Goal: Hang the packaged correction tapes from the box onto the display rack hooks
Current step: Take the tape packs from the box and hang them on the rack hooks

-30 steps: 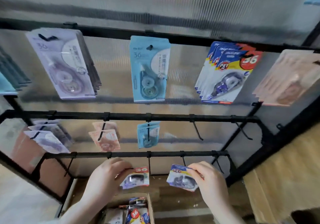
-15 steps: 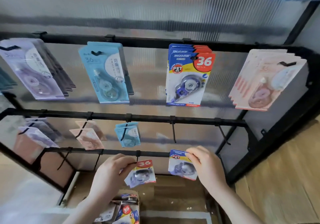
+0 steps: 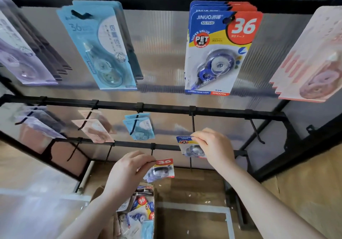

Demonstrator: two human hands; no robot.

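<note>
Pinching one packaged correction tape [image 3: 192,147] in right hand [image 3: 212,146], another tape [image 3: 161,169] in left hand [image 3: 127,168]

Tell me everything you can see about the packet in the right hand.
The packet is a small carded correction tape: blue top with a red PET badge and yellow band, and a clear blister over a dark dispenser. The right hand pinches its upper edge and covers its right side. It is held just below the tip of a bare black hook, slightly tilted, not yet hung.
</note>
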